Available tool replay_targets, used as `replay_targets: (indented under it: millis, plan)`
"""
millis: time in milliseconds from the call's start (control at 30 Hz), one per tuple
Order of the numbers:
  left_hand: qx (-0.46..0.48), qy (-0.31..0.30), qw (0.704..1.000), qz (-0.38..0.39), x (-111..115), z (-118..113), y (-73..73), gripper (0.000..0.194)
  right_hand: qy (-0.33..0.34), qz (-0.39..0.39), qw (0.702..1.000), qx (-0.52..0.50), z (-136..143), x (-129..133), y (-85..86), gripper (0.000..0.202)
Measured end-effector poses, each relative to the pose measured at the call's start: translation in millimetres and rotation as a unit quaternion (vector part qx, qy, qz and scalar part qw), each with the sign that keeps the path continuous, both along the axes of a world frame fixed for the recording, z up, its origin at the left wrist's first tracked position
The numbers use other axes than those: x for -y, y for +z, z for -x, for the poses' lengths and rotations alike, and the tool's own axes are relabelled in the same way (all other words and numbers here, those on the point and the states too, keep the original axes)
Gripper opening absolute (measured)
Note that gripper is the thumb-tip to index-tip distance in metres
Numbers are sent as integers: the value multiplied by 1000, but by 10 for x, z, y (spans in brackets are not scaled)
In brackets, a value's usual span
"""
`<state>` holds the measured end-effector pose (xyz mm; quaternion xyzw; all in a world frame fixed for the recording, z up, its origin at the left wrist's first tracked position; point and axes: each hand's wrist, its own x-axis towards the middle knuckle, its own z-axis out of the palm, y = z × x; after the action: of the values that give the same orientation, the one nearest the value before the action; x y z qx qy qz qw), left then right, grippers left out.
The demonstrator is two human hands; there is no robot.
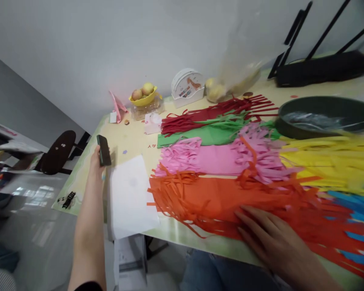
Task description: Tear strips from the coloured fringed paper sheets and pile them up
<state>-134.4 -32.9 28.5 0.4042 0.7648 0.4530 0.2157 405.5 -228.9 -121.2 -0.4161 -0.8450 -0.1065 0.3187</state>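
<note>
At the table's left side, my left hand (97,162) is closed around a dark smartphone (104,151), holding it up over the table. My right hand (268,232) lies with fingers stretched out on a fringed orange paper sheet (206,198) near the front edge. Beyond that sheet are a pink fringed sheet (215,159), a green one (212,134) and a dark red one (206,115). To the right lie yellow fringed paper (336,157) and blue strips (356,216). White paper (132,198) rests beside the phone, partly over the front edge.
Along the wall stand a yellow fruit bowl (143,100), a white holder with round plates (188,91) and a black router (324,68). A dark green basin (327,115) holds clear plastic. A brown stool (59,151) is left of the table.
</note>
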Motion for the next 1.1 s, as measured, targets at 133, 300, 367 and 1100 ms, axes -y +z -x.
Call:
replay_targets:
  millis: [133, 300, 367, 1100]
  plan:
    - [195, -103, 970, -103, 214, -260, 109, 74, 0, 12, 1000, 1, 0, -6, 12, 31]
    - [381, -179, 892, -164, 433, -576, 121, 67, -10, 9, 1000, -4, 26, -17, 35, 30]
    - [380, -186, 891, -165, 479, -667, 118, 69, -9, 1, 1000, 0, 35, -28, 40, 30]
    - [-300, -2, 946, 123, -123, -39, -29, 34, -40, 24, 999, 21, 68, -30, 116, 29]
